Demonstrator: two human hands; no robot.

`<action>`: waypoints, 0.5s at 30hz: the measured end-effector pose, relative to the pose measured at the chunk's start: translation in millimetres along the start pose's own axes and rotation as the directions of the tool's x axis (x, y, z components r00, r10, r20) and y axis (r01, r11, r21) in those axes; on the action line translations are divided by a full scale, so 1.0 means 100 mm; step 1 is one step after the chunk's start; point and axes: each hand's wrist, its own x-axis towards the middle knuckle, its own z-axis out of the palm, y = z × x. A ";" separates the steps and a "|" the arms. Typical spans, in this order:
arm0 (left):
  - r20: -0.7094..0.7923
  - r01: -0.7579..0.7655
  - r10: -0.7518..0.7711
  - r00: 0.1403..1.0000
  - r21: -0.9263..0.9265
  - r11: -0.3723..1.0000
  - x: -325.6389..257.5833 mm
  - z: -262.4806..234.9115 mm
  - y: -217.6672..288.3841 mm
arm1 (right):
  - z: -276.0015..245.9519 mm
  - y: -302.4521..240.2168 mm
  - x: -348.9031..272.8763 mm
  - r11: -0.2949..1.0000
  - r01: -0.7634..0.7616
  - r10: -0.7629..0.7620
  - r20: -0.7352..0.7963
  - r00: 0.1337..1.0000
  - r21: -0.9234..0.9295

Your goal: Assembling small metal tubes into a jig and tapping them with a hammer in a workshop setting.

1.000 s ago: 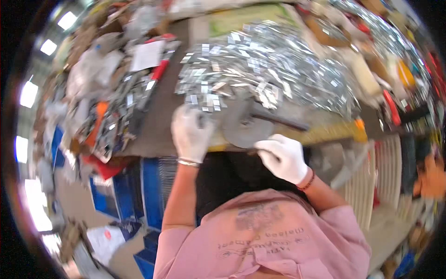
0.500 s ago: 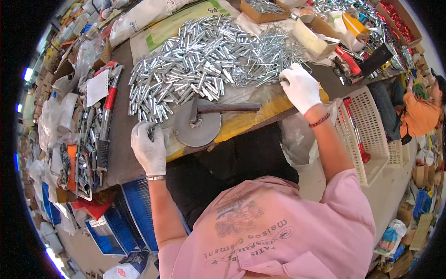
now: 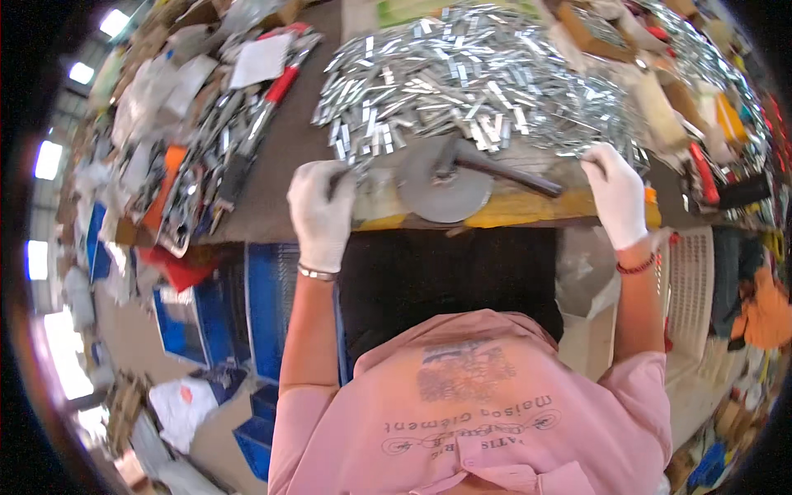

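Note:
White gloves cover both hands. My left hand point(image 3: 322, 210) is curled closed at the near-left edge of a heap of short silvery metal tubes point(image 3: 421, 91); whatever its fingers hold is hidden. Thumb and fingers of my right hand point(image 3: 615, 194) are pinched together beside a pile of thin metal pins point(image 3: 590, 115), and I cannot make out what is between them. Between the hands, a hammer point(image 3: 520, 175) rests with its head on a round grey metal disc point(image 3: 445, 202), its dark handle pointing right.
Hand tools and metal parts point(image 3: 198, 157) crowd the bench's left side, near a white paper point(image 3: 262, 62). At right are a red-handled tool point(image 3: 704, 175) and an open carton point(image 3: 596, 31). Blue crates point(image 3: 272, 305) and a white basket point(image 3: 691, 280) stand below. A person in orange point(image 3: 763, 309) is at far right.
The view has turned, so the bench now sits straighter and farther right. My left hand is a little farther from the disc; my right hand has drawn slightly toward me.

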 end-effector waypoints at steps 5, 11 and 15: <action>0.234 0.086 -0.105 0.966 0.092 0.992 -0.07 -0.14 -0.02 | 0.10 -0.70 -0.05 0.961 0.133 -0.171 0.144 0.975 0.240; 0.285 0.189 -0.244 0.927 0.208 0.960 0.06 -0.25 0.14 | 0.42 -1.11 -0.06 0.928 0.264 -0.323 0.213 0.922 0.264; 0.355 0.282 -0.287 0.890 0.068 0.957 0.00 -0.21 0.12 | 0.57 -1.11 -0.10 0.912 0.352 -0.394 0.217 0.893 0.209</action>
